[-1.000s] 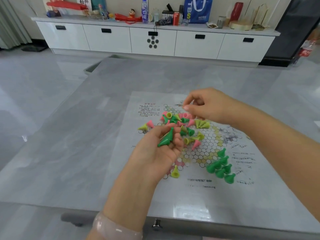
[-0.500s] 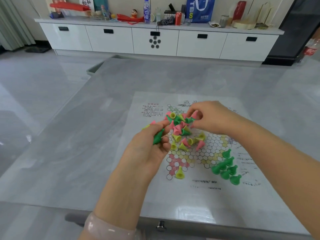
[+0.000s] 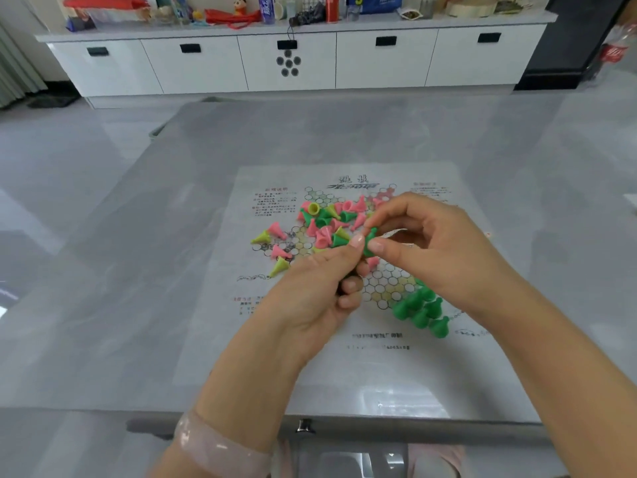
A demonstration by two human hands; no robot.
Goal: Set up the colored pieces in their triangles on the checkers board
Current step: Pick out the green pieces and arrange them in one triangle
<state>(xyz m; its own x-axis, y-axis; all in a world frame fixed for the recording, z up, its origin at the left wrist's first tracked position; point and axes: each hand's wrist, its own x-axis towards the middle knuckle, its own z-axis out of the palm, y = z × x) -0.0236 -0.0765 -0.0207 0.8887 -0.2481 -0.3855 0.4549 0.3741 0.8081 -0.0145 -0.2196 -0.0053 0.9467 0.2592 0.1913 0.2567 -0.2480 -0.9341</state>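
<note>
Over the printed paper checkers board (image 3: 344, 357), our right hand (image 3: 444, 250) pinches a green cone-shaped plastic piece (image 3: 370, 240) against our left hand (image 3: 310, 291), whose curled fingers grip more green pieces. Seated green pieces (image 3: 422, 312) cluster in the near-right triangle; mixed pink, yellow and green pieces (image 3: 327, 225) lie heaped mid-board.

A big grey tabletop (image 3: 138, 305) fills most of the view, and it is shiny. Behind it is a shiny grey floor (image 3: 69, 150). At the back stands a long white cabinet (image 3: 293, 60) with black handles on its doors. Lots of things sit on top of it: a red can (image 3: 332, 8), a bottle with a blue label (image 3: 266, 8), a blue bag (image 3: 375, 2), a little cartoon doll (image 3: 240, 5) and something flat and red (image 3: 103, 2). A tall black thing (image 3: 579, 39) stands at the right end. A grey curtain (image 3: 17, 70) hangs on the left.
</note>
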